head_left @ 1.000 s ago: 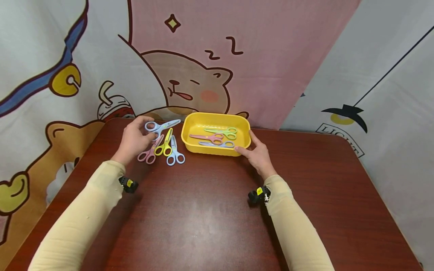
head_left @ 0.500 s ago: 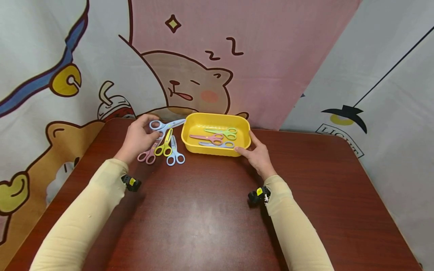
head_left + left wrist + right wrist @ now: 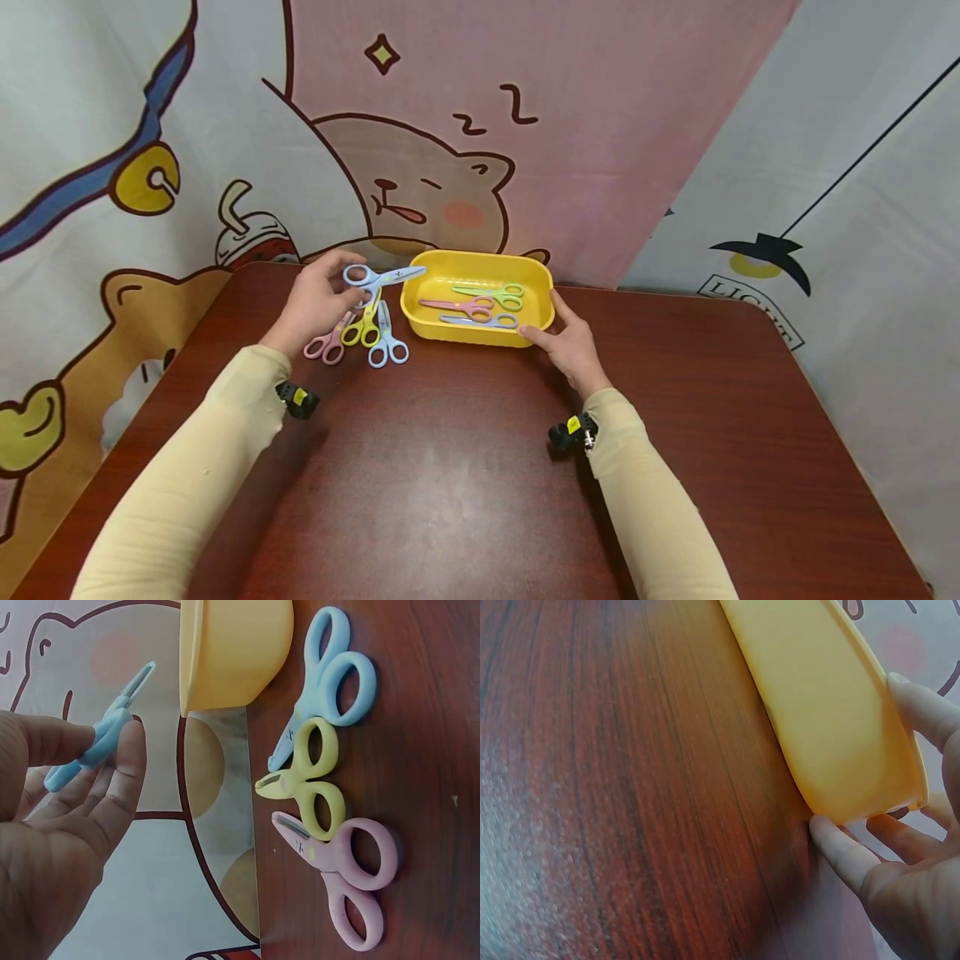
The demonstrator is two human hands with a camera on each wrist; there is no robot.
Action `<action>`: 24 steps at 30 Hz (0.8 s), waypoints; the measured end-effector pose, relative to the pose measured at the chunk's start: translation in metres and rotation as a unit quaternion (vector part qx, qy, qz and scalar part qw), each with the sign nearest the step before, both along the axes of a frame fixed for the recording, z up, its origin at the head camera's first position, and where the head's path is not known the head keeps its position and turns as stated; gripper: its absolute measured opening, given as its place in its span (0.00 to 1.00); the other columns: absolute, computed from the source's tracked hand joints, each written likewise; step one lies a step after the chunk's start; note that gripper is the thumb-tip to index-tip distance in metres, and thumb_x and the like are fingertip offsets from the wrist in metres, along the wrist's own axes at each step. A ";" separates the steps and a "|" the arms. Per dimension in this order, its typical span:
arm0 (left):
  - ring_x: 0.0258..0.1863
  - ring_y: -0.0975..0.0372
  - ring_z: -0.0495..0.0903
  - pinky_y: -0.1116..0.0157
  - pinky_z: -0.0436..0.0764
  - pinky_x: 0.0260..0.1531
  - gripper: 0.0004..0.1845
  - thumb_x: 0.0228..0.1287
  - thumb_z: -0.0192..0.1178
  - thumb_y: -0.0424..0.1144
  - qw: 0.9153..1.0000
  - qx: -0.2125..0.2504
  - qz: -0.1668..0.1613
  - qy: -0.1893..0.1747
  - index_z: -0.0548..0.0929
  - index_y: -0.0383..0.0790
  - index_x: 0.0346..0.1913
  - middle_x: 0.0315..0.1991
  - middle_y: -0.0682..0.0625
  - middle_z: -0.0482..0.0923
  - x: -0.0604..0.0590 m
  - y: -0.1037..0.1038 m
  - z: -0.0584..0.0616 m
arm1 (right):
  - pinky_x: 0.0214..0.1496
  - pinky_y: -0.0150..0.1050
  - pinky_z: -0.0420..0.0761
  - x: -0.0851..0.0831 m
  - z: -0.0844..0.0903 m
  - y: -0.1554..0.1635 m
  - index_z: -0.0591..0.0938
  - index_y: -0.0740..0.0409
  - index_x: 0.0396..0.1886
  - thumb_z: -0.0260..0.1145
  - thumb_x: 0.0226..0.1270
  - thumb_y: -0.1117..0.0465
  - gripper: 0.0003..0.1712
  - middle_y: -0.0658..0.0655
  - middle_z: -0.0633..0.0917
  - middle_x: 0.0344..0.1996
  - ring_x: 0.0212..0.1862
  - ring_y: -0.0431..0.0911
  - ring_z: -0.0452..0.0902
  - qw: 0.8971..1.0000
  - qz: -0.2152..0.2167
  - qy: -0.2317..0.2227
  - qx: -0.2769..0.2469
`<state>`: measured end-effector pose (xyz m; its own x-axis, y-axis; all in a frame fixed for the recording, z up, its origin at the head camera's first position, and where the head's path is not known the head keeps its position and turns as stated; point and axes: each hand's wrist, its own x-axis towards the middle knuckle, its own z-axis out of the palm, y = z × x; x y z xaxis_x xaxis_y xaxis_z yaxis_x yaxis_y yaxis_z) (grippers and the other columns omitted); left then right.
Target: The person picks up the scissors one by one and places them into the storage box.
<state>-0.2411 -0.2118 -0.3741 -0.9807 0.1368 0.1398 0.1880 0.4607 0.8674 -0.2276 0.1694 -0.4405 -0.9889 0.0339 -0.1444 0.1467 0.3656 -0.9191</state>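
My left hand (image 3: 313, 304) pinches light blue scissors (image 3: 388, 277) by their handles, thumb against fingers. Their blades point right, and the tips are over the left rim of a yellow plastic bin (image 3: 457, 333). At the bin's right end, my right hand (image 3: 577, 352) grips it, with the thumb on the rim in the right wrist view and other fingers at the end wall and lower edge. Inside lie green scissors (image 3: 491, 292), pink scissors (image 3: 463, 306) and blue scissors (image 3: 480, 321). Below the left hand, another blue pair (image 3: 310, 696), a yellow pair (image 3: 297, 780) and a pink pair (image 3: 327, 856) rest on the table.
The dark red-brown wooden table (image 3: 450, 467) runs back to a cartoon-printed cloth (image 3: 600, 150). The bin stands near the table's back edge, close to the cloth. Each wrist wears a small black camera, the left camera (image 3: 297, 401) and the right camera (image 3: 573, 433).
My left hand has moved right with the blue scissors, bringing their tips from left of the bin to over its rim. The right hand and bin have stayed put.
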 end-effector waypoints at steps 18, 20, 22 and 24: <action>0.45 0.51 0.86 0.58 0.89 0.41 0.21 0.72 0.56 0.22 0.999 0.010 -0.028 -0.033 0.74 0.32 0.65 0.56 0.35 0.79 -0.009 0.020 0.015 | 0.79 0.47 0.64 0.000 0.001 0.001 0.54 0.40 0.84 0.78 0.63 0.51 0.57 0.50 0.56 0.82 0.81 0.48 0.51 1.000 -0.003 -0.007 0.006; 0.45 0.51 0.86 0.60 0.89 0.41 0.21 0.72 0.56 0.22 0.999 0.015 -0.033 -0.037 0.73 0.31 0.66 0.56 0.35 0.79 -0.010 0.023 0.015 | 0.79 0.47 0.64 0.000 0.001 0.001 0.54 0.40 0.84 0.78 0.63 0.51 0.57 0.51 0.56 0.83 0.81 0.48 0.51 1.000 -0.002 -0.007 0.005; 0.45 0.51 0.86 0.61 0.89 0.40 0.21 0.72 0.56 0.22 0.998 0.014 -0.035 -0.040 0.73 0.32 0.66 0.56 0.35 0.78 -0.012 0.026 0.016 | 0.79 0.47 0.63 0.000 0.001 0.001 0.54 0.40 0.84 0.78 0.63 0.50 0.57 0.51 0.56 0.83 0.81 0.48 0.51 1.000 -0.002 -0.009 0.005; 0.45 0.51 0.86 0.60 0.89 0.41 0.22 0.72 0.56 0.22 0.998 0.011 -0.035 -0.042 0.73 0.32 0.67 0.55 0.35 0.78 -0.013 0.029 0.017 | 0.79 0.47 0.63 0.000 0.002 0.001 0.54 0.39 0.84 0.78 0.63 0.50 0.57 0.51 0.56 0.83 0.81 0.48 0.51 1.000 -0.003 -0.011 0.006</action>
<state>-0.2546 -0.1831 -0.3575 -0.9772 0.2033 0.0608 0.1449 0.4300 0.8911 -0.2278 0.1703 -0.4389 -0.9853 0.0419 -0.1656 0.1691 0.3750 -0.9115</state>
